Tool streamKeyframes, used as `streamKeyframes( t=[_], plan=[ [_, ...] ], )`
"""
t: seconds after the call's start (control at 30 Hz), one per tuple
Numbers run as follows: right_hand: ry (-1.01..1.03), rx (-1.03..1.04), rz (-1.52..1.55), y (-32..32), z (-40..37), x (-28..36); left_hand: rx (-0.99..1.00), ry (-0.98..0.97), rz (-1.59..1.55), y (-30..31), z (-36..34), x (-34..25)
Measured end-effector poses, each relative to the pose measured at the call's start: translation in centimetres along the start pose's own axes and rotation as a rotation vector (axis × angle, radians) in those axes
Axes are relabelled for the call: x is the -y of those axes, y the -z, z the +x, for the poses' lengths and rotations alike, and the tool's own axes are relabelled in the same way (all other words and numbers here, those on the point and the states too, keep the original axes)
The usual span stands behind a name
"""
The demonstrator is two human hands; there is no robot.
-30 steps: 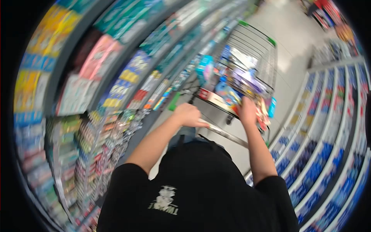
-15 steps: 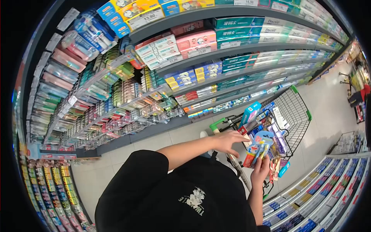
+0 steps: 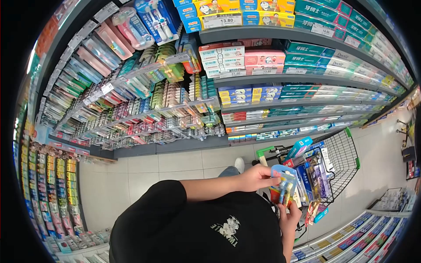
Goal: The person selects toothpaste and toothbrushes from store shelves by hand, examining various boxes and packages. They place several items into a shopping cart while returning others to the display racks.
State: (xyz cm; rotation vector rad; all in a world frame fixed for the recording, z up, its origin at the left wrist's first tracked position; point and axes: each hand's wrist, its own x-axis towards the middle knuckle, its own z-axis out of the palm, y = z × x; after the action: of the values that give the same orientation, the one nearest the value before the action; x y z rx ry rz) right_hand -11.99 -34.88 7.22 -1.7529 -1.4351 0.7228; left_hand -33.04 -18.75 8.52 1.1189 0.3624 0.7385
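A toothbrush blister pack [image 3: 285, 184] with a blue rounded top and a red lower part is held in front of my body, tilted, with brush handles showing through its clear front. My left hand [image 3: 258, 177] pinches its upper left edge between thumb and fingers. Lower down, my right hand [image 3: 289, 217] grips the bottom end of the pack. Just beyond the pack stands a black wire shopping cart [image 3: 344, 147] with green corners. Inside the cart lie several boxed goods, among them a teal box [image 3: 300, 148] and a dark blue box [image 3: 305, 177].
Shelves of toothpaste boxes [image 3: 263, 61] rise ahead. Hanging toothbrush packs [image 3: 109, 70] fill racks on the left. A low shelf unit [image 3: 351, 239] with boxes runs along the lower right. Pale floor tiles [image 3: 184, 164] lie between the racks and my body.
My left hand has gone from spread fingers beside the pack to pinching its upper edge. The pack has come closer to my body. The view has turned left.
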Motion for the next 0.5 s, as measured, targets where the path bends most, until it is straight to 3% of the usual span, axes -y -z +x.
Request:
streamKeyframes(
  t=[0.07,0.1,0.23,0.5],
  plan=[
    [0.044,-0.006,-0.018,0.3,0.0,1.1,-0.077,-0.046,-0.078,-0.8,-0.8,-2.0],
    [0.068,-0.007,-0.031,0.4,0.1,1.6,-0.071,0.067,-0.003,0.4,-1.2,-2.1],
    [0.155,0.000,0.000,-0.3,1.0,2.8,-0.187,0.018,-0.096,0.4,-2.0,-2.4],
    [0.192,0.117,0.016,-3.7,4.7,2.6,-0.385,-0.193,0.065,2.3,-3.1,-2.9]
  ],
)
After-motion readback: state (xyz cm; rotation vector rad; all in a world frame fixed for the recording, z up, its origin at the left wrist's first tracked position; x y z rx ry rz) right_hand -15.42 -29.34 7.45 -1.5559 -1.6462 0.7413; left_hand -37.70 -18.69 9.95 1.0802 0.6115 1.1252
